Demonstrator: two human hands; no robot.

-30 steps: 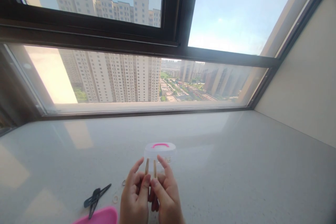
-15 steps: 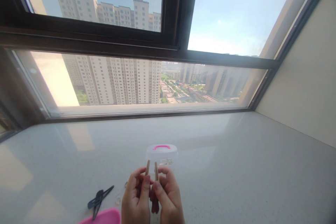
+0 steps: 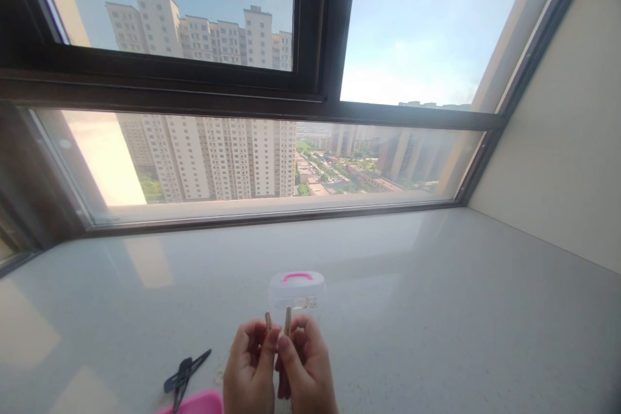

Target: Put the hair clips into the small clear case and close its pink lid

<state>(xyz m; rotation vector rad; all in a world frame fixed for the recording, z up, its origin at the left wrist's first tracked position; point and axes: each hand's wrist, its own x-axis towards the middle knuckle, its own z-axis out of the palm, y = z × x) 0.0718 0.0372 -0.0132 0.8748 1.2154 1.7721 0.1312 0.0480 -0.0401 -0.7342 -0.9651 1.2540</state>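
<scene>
At bottom centre, my left hand (image 3: 248, 369) and right hand (image 3: 310, 369) each pinch a slim brown stick (image 3: 288, 320), tip clear for visibility.

Dark-framed window (image 3: 310, 108) above pale, seemingly stone ledge (image 3: 412, 310).

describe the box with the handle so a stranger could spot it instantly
Below the big window runs a pale ledge. On it, beyond the fingers, stands a whitish box. Unlike the black clips to its left, it has an arched pink handle on top.
</scene>
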